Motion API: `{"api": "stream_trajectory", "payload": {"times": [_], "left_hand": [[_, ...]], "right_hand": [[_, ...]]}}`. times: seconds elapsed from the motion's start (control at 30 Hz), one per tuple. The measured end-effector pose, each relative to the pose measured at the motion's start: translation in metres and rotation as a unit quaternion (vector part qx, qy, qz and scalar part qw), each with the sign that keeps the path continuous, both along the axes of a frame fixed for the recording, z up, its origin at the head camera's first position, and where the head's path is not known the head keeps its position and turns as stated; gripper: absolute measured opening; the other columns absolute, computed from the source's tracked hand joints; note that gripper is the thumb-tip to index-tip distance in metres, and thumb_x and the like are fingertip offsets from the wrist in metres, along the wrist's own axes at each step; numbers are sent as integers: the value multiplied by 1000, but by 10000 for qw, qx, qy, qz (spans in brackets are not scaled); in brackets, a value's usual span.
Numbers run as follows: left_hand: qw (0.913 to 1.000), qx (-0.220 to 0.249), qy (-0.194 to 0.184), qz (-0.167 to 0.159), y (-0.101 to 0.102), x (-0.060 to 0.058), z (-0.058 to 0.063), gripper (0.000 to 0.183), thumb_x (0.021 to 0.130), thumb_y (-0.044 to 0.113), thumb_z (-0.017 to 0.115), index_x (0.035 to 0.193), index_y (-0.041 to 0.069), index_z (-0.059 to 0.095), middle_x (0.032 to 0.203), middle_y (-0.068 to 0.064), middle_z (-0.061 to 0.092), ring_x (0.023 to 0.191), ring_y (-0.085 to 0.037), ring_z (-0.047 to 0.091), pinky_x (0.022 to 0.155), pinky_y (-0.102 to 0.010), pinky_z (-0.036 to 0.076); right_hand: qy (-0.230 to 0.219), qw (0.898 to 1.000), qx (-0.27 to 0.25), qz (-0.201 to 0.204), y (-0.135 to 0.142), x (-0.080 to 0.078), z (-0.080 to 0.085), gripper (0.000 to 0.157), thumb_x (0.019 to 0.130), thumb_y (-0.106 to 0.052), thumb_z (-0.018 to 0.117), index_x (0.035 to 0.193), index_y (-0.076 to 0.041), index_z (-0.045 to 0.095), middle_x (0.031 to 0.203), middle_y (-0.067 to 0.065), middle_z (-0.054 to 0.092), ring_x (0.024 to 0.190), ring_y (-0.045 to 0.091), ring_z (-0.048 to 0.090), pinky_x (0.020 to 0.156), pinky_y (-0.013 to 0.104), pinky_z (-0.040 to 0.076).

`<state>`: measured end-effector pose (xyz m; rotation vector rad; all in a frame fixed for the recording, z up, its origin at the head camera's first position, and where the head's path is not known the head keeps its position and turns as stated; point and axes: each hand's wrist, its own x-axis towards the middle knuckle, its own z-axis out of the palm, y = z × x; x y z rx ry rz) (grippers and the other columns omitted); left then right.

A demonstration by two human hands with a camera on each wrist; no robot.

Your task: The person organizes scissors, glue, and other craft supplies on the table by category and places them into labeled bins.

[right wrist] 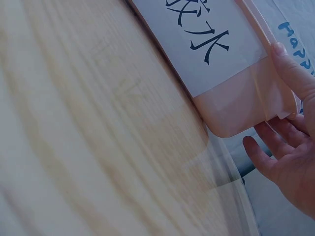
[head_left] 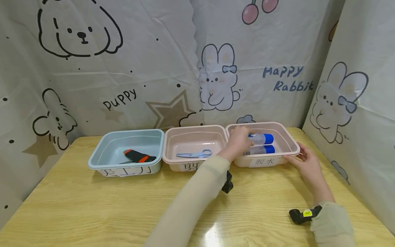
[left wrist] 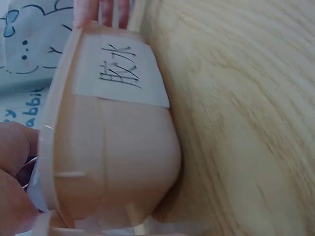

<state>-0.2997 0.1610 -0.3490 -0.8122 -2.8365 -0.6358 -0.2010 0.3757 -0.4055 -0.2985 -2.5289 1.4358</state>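
Observation:
At the right end of the row is a pink bin [head_left: 288, 151], its paper label [left wrist: 123, 73] facing front. Two clear glue bottles [head_left: 263, 139] with blue caps lie side by side in it. My left hand [head_left: 239, 140] reaches over the near left rim and grips the left end of the farther bottle, hiding that end. In the left wrist view, its curled fingers [left wrist: 15, 167] show at the rim. With the thumb on the rim and fingers beneath, my right hand [right wrist: 290, 132] holds the bin's right front corner.
A middle pink bin [head_left: 171, 166] contains light-blue scissors [head_left: 195, 154]. The blue bin [head_left: 98, 159] on the left contains a black and orange utility knife [head_left: 139, 156]. All stand labelled on a wooden table [head_left: 123, 209], before a printed cloth [head_left: 172, 68].

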Motion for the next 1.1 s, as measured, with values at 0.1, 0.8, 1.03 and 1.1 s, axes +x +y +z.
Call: {"api": "stream_trajectory", "payload": {"times": [0.1, 0.8, 1.03, 1.1], "left_hand": [[9998, 23, -177, 123, -4, -4, -3, 38, 77, 24, 72, 114, 28, 64, 112, 10, 64, 106, -11, 57, 92, -30, 40], [9994, -193, -256, 143, -18, -1, -3, 29, 84, 30, 65, 112, 24, 66, 109, 9, 65, 103, -11, 59, 90, -24, 43], [9974, 471, -541, -54, -29, 6, 3, 24, 84, 28, 65, 107, 19, 67, 101, 5, 65, 89, -8, 58, 76, -20, 45], [9937, 824, -752, -113, -33, 7, 4, 23, 84, 26, 65, 105, 17, 68, 100, 4, 65, 86, -8, 58, 73, -19, 46]], "right_hand": [[-52, 10000, -55, 19, -2, -2, 0, 87, 81, -41, 64, 146, -9, 16, 144, 20, 29, 124, 34, 34, 82, 7, 42], [-141, 9999, -41, -34, -11, -5, 2, 88, 81, -43, 63, 147, -12, 14, 146, 19, 26, 127, 35, 32, 99, 34, 39], [-63, 9999, 29, 83, -3, -1, -1, 86, 83, -41, 62, 147, -11, 13, 145, 20, 26, 125, 32, 34, 87, 12, 41], [-3, 9999, 29, 166, -1, 1, -1, 83, 86, -40, 59, 147, -10, 11, 146, 21, 24, 125, 32, 32, 82, 5, 38]]}}
